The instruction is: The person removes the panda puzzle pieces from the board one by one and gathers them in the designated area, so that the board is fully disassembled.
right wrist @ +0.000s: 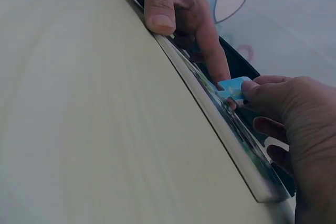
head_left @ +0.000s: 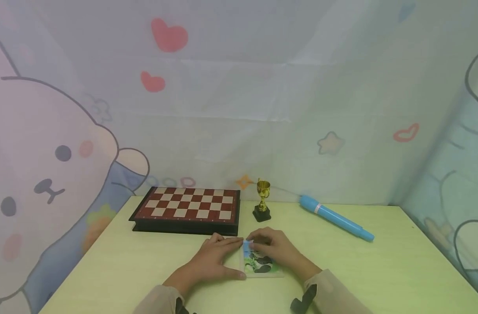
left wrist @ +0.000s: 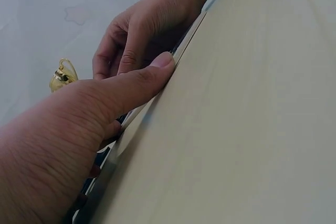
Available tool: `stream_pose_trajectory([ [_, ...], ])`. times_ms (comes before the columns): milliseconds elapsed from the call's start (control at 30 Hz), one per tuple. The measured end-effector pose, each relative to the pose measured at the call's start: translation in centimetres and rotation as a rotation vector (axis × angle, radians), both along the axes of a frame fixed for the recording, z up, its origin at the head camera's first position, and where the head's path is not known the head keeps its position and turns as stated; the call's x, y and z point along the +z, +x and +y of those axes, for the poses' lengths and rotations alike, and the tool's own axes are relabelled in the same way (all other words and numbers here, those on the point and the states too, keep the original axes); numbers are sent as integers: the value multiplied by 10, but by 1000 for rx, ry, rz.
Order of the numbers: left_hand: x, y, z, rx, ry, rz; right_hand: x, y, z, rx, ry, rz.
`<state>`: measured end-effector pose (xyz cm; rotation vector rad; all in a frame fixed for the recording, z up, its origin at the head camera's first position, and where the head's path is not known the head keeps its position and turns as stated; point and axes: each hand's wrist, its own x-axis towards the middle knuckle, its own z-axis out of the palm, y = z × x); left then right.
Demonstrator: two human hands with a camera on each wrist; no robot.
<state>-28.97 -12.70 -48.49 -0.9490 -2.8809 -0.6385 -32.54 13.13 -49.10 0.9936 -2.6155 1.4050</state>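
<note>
Chessboard point(head_left: 189, 207) toward the tabletop's point(head_left: 395, 270) far edge, left of middle. Your left hand point(head_left: 215, 259): grip apart, thumb and fingers spread along the panda board's point(head_left: 258, 267) left side. Board lies well in from the tabletop's left and right edges; slack bracing could let it slide. Trophy point(head_left: 262, 200) near the far edge, tippy if your knuckles stray. Your right hand point(head_left: 278, 249): grip clamped on a blue piece point(right wrist: 232, 88), apparently tilted; held by one side, it might twist, or your left fingertip could crowd it. Blue pen point(head_left: 337, 219) slants from the far edge rightward; a bump might roll it.
</note>
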Motion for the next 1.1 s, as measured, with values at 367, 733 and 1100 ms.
stream_pose_trajectory([
  [367, 3, 3, -2, 0, 16, 9, 2, 2, -5, 0, -66, 62],
  [733, 4, 6, -1, 30, 7, -8, 5, -13, 54, -228, -3, 81],
  [1100, 4, 5, -2, 45, -20, 19, -4, -20, 82, -255, 234, 353],
])
